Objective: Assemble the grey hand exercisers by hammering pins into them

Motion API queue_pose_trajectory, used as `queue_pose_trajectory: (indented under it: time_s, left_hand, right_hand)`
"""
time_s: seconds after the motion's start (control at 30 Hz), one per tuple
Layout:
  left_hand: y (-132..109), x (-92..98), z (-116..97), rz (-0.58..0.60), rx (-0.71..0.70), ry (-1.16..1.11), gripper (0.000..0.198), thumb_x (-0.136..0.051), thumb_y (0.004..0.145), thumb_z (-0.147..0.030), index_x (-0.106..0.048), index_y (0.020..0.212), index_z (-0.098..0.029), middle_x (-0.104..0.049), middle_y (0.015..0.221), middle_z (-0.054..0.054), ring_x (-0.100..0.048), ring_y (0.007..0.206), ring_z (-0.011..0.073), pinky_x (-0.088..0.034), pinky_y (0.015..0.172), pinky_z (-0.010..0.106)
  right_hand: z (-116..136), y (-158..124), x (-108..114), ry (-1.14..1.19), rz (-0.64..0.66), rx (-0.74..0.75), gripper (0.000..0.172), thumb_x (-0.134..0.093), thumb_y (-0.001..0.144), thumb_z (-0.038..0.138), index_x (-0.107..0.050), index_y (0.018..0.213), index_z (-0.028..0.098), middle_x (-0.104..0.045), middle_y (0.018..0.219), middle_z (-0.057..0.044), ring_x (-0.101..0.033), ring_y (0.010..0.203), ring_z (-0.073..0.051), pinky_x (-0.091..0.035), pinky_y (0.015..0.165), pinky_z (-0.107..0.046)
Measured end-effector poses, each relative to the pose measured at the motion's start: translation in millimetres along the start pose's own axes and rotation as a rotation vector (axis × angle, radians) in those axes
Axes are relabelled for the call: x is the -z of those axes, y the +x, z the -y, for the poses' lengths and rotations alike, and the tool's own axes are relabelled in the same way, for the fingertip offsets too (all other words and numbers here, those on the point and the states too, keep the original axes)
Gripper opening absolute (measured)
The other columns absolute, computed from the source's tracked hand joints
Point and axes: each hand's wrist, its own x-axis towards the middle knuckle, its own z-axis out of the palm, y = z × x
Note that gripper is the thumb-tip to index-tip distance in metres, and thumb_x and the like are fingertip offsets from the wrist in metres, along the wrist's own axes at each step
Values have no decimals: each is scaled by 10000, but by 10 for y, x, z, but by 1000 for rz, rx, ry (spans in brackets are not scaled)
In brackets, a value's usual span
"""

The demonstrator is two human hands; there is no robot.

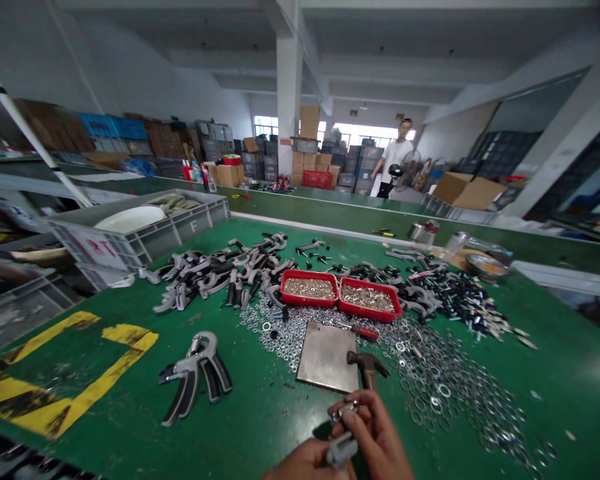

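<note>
Tightly curled, the left hand and right hand grip a small grey part.

A hammer and a steel plate are blocking the way ahead of the left hand and right hand, while loose washers are crowding the space to the right.

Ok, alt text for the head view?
A left hand and right hand hold a grey part above a green workbench. Steel washers spread around a steel plate and hammer, with two red trays beyond and a spring hand gripper to the left.
</note>
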Motion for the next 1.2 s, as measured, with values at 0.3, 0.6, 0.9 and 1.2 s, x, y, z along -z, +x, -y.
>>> queue_pose_trajectory:
  time_s: [0.3,0.6,0.9,1.2]
  left_hand:
    - [-375,163,-301,-444,-204,436,517,-472,962,-433,-388,1441,-258,-620,1118,80,-573,996,213,-417,929,343]
    - [-68,69,-148,-554,-220,237,458,-638,868,-420,-448,1211,-185,-590,1004,49,-569,934,183,-434,840,287]
    - [-44,-137,-212,-245,-155,100,638,-781,720,-388,-486,1242,-170,-624,1000,52,-577,833,161,-434,703,241]
    - [16,8,-167,-430,-89,57,438,-496,909,-599,-539,912,-164,-708,799,53,-486,481,62,-341,462,175]
  right_hand:
    - [6,-29,301,-237,-140,14,303,-761,767,460,-677,949,232,-723,892,-52,-654,763,-213,-522,719,-326]
    - [-10,-15,33,-70,-180,-38,351,-811,700,484,-661,891,230,-713,793,-32,-665,726,-226,-535,711,-344]
    - [-76,-14,13,-162,-107,47,288,-715,796,493,-657,867,220,-633,796,3,-574,763,-183,-454,701,-271]
    - [-2,-51,1188,-1005,-206,320,136,-632,865,362,-688,921,252,-640,980,-90,-551,960,-284,-420,877,-416]
